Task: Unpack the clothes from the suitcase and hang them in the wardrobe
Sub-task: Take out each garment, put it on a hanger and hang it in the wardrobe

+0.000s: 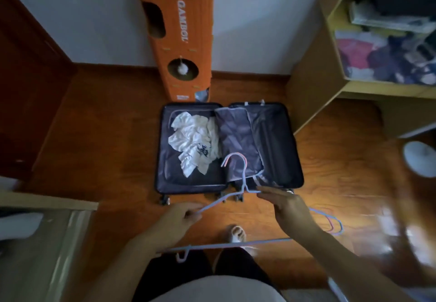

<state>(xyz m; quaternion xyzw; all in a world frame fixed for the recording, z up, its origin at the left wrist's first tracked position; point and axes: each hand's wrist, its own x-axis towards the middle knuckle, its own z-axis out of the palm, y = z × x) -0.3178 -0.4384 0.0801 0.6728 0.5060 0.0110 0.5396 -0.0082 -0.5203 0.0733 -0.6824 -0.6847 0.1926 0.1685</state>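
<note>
Head view: person stands over an open suitcase lying flat on the wooden floor.
Left hand: fingers curled shut round the left shoulder of a pale blue hanger.
Right hand: fingers loosely spread, tips on the hanger's right shoulder; whether they grip or just steady it, cannot tell.
Hanger: held between both hands over the near edge of the suitcase, hook pointing away; looks like more than one hanger bunched together, a pink hook showing beside the blue.
Clothes: crumpled white garment lies in the left half of the suitcase, untouched. Right half shows only lining and a loose divider flap.
Progress (judgement): early or mid task; garment not yet on a hanger, nothing seen hung.
Left to do: put garment on hanger, carry to wardrobe.
Wardrobe: open wooden unit at right with folded clothes on its shelves; no rail visible.
Around: tall orange cardboard cat house against the wall behind the suitcase; spare hangers on the floor at right.
In the way: floor hangers lie near the feet, a possible trip hazard.
</note>
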